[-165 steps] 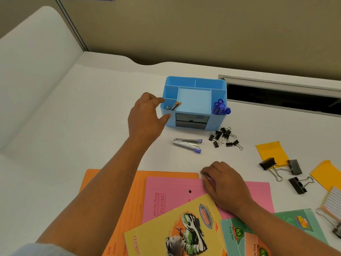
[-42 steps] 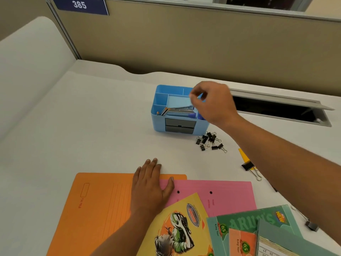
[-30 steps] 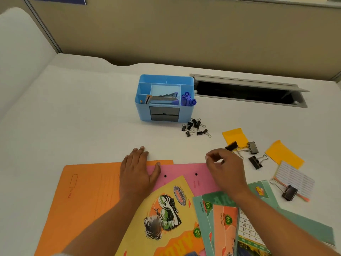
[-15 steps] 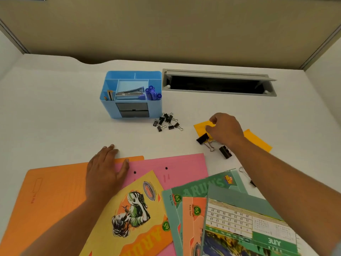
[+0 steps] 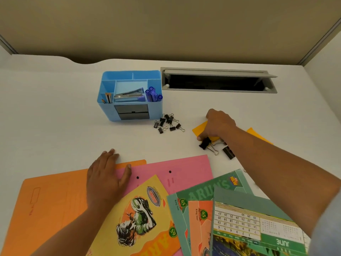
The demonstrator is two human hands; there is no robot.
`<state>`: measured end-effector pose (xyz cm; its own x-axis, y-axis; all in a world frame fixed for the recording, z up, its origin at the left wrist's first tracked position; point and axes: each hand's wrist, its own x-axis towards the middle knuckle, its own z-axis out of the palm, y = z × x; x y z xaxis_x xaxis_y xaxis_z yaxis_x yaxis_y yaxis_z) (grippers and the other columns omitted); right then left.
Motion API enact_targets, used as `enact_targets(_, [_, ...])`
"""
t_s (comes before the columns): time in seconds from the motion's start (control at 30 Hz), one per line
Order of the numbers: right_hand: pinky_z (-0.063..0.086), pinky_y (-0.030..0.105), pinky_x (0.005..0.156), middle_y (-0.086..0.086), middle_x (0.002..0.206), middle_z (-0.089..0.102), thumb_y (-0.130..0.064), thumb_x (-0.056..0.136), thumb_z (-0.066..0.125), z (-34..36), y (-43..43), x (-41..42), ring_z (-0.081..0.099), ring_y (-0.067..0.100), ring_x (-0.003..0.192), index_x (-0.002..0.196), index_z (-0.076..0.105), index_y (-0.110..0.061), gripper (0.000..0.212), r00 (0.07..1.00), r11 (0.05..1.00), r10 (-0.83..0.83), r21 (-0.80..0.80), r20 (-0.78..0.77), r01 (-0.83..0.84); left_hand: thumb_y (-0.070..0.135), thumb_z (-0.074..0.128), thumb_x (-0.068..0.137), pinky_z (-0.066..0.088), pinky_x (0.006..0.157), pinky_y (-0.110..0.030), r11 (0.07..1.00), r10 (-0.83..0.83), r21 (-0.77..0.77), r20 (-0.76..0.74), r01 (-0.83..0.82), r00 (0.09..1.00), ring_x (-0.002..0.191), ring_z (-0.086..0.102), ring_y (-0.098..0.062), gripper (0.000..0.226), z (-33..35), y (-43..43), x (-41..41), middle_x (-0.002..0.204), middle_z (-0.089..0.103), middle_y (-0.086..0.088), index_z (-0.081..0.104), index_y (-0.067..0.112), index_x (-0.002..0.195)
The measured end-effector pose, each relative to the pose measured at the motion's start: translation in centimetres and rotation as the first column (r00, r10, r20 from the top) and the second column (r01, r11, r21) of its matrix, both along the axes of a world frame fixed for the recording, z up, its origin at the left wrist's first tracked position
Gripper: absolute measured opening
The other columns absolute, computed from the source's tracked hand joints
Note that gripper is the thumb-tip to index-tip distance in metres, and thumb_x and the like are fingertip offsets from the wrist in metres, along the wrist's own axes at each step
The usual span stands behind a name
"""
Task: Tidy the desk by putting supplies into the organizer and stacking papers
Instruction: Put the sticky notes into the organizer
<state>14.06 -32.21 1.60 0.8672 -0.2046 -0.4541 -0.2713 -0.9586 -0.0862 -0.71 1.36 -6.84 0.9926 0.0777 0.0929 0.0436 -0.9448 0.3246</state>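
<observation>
Office cubicle, folks: beige partition walls (image 5: 166, 24) boxed in a white desk (image 5: 55, 117), which had a cable hatch (image 5: 217, 73) and a blue organizer (image 5: 156, 109).

white desk (image 5: 55, 117), beige partition wall (image 5: 166, 24), grey open cable hatch (image 5: 217, 80)

Desk (image 5: 55, 117): looked like white laminate, smooth and matt.
Organizer (image 5: 107, 109): was blue plastic, smooth, with a faint sheen.
Stapler (image 5: 127, 96): had a bright, glossy metal body.
Small binder clips (image 5: 167, 122): were black with thin wire handles.
Large binder clip (image 5: 204, 143): showed the same black finish, with shiny wire.
Orange folder (image 5: 55, 209): was matt card.
Pink folder (image 5: 184, 170): was matt card too.
Yellow notebook (image 5: 147, 209): had a printed paper cover, slightly glossy.
Partition (image 5: 166, 28): looked matt and cloth-like.
Cable hatch (image 5: 273, 89): was grey satin; metal or plastic was unclear.
</observation>
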Motion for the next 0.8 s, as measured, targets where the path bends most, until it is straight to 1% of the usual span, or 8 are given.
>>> enact_targets(0.07, [0.049, 0.04, 0.086, 0.006, 0.118, 0.054, -0.049, 0.049, 0.091, -0.1, -0.1, 0.2, 0.053, 0.029, 0.109, 0.121, 0.05, -0.019, 0.088, 1.0, 1.0, 0.019, 0.025, -0.001, -0.019, 0.063, 0.034, 0.089, 0.033, 0.11, -0.048, 1.0, 0.002, 0.001, -0.007, -0.002, 1.0, 0.136, 0.041, -0.025, 0.066, 0.0, 0.0, -0.1, 0.143, 0.051, -0.004, 0.056, 0.014, 0.127])
enact_targets(0.2, [0.048, 0.034, 0.075, 0.003, 0.116, 0.06, -0.037, 0.072, 0.082, -0.1, -0.5, 1.0, 0.055, 0.023, 0.099, 0.106, 0.066, -0.021, 0.041, 0.989, 0.989, 0.075, 0.116, 0.125, -0.089, 0.063, 0.034, 0.089, 0.033, 0.111, -0.048, 1.0, 0.002, 0.009, -0.015, -0.002, 1.0, 0.136, 0.041, -0.025, 0.066, 0.0, 0.0, 0.0, 0.143, 0.051, -0.004, 0.056, 0.014, 0.128])
enact_targets(0.27, [0.045, 0.032, 0.072, 0.004, 0.113, 0.062, -0.035, 0.08, 0.076, 0.4, -0.6, 1.3, 0.053, 0.021, 0.094, 0.1, 0.07, -0.021, 0.026, 0.981, 0.98, 0.086, 0.162, 0.173, -0.115, 0.063, 0.034, 0.089, 0.033, 0.111, -0.048, 1.0, 0.003, 0.004, -0.014, -0.002, 1.0, 0.136, 0.041, -0.025, 0.067, 0.0, 0.0, 0.0, 0.143, 0.051, -0.004, 0.056, 0.014, 0.128])
enact_targets(0.4, [0.042, 0.031, 0.073, 0.004, 0.109, 0.065, -0.033, 0.085, 0.072, 2.2, -0.9, 1.8, 0.057, 0.023, 0.098, 0.101, 0.073, -0.02, 0.021, 0.962, 0.958, 0.095, 0.239, 0.255, -0.158, 0.064, 0.034, 0.089, 0.032, 0.112, -0.047, 1.0, 0.004, 0.004, -0.017, -0.004, 1.0, 0.136, 0.041, -0.024, 0.067, 0.0, 0.0, 0.0, 0.143, 0.051, -0.003, 0.056, 0.015, 0.128])
enact_targets(0.57, [0.045, 0.032, 0.072, 0.0, 0.099, 0.062, -0.027, 0.086, 0.071, 5.2, -1.1, 1.8, 0.056, 0.02, 0.091, 0.098, 0.072, -0.017, 0.016, 0.927, 0.873, -0.072, 0.474, 0.367, -0.12, 0.062, 0.035, 0.089, 0.032, 0.111, -0.046, 1.0, 0.004, 0.009, -0.012, -0.004, 1.0, 0.135, 0.041, -0.024, 0.065, 0.3, 0.0, 0.0, 0.142, 0.052, -0.003, 0.057, 0.015, 0.127])
enact_targets(0.63, [0.048, 0.027, 0.066, 0.003, 0.095, 0.064, -0.024, 0.086, 0.071, 6.6, -0.9, 2.0, 0.061, 0.02, 0.083, 0.096, 0.07, -0.016, 0.013, 0.918, 0.824, -0.132, 0.557, 0.375, -0.109, 0.062, 0.035, 0.088, 0.032, 0.111, -0.045, 1.0, 0.006, 0.01, -0.017, -0.006, 1.0, 0.135, 0.042, -0.023, 0.064, 0.3, 0.0, 0.0, 0.141, 0.052, -0.002, 0.057, 0.016, 0.126])
enact_targets(0.7, [0.046, 0.023, 0.058, 0.005, 0.09, 0.067, -0.018, 0.086, 0.071, 8.1, -0.4, 2.5, 0.065, 0.019, 0.076, 0.093, 0.069, -0.014, 0.009, 0.909, 0.787, -0.17, 0.608, 0.38, -0.107, 0.063, 0.034, 0.088, 0.033, 0.111, -0.045, 1.0, 0.013, 0.003, -0.031, -0.013, 0.999, 0.135, 0.042, -0.023, 0.065, 0.5, 0.0, -0.1, 0.142, 0.052, -0.001, 0.058, 0.016, 0.127])
enact_targets(0.8, [0.046, 0.019, 0.05, 0.009, 0.083, 0.069, -0.007, 0.084, 0.069, 10.5, 1.0, 3.6, 0.069, 0.02, 0.068, 0.085, 0.066, -0.013, 0.006, 0.891, 0.751, -0.158, 0.637, 0.425, -0.17, 0.067, 0.027, 0.09, 0.033, 0.111, -0.045, 1.0, 0.018, -0.014, -0.048, -0.019, 0.999, 0.135, 0.042, -0.022, 0.07, 0.6, -0.1, -0.1, 0.142, 0.052, 0.0, 0.059, 0.017, 0.127])
